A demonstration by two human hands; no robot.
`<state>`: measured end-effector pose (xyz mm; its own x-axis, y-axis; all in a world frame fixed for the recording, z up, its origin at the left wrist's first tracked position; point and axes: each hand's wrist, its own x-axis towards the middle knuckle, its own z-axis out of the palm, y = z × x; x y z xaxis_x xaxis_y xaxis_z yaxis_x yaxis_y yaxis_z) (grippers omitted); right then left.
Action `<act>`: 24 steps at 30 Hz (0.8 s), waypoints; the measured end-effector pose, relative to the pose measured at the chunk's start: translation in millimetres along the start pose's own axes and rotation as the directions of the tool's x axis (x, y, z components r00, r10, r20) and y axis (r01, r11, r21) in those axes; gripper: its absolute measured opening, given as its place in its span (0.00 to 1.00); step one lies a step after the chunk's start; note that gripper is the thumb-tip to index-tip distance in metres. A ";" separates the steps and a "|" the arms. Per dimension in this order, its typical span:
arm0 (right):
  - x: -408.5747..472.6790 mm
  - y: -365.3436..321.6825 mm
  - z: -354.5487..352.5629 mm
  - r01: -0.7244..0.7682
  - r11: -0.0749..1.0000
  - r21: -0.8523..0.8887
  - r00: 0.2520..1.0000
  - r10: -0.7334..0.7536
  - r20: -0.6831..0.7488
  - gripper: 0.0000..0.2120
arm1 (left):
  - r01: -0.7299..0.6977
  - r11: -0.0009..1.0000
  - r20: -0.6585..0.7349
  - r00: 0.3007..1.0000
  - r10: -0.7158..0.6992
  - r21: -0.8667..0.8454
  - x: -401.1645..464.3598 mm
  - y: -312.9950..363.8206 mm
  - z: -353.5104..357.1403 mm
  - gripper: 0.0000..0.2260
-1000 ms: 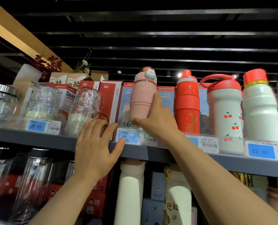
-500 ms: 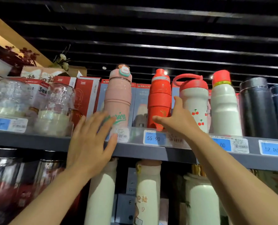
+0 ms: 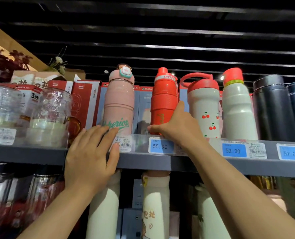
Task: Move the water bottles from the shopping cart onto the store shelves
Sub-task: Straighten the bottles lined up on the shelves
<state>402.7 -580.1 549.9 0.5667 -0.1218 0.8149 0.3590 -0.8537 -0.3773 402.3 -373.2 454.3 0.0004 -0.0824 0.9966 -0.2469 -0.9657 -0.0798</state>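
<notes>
1. Right hand (image 3: 176, 128) grips the red bottle (image 3: 163, 100) low, standing it on the upper shelf (image 3: 160, 163).
2. Left hand (image 3: 90, 157) lies flat, fingers spread, against the pink bottle (image 3: 119, 107).
3. Straightening step, likely; next, square the bottles, let go.

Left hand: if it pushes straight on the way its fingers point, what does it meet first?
Probably the pink bottle. The left hand lies open over the shelf edge, fingertips already at the bottle's base; contact is unclear.
</notes>
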 end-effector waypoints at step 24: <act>-7.6 3.9 -4.8 0.078 0.997 0.021 0.997 -0.077 -0.018 0.41 | 0.034 0.999 -0.026 0.999 -0.035 -0.012 -3.7 4.0 -1.4 0.20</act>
<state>396.2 -584.9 544.3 0.5240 -0.0645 0.8493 0.4176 -0.8496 -0.3222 400.0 -376.4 450.3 -0.0165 -0.0426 0.9990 -0.2588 -0.9649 -0.0454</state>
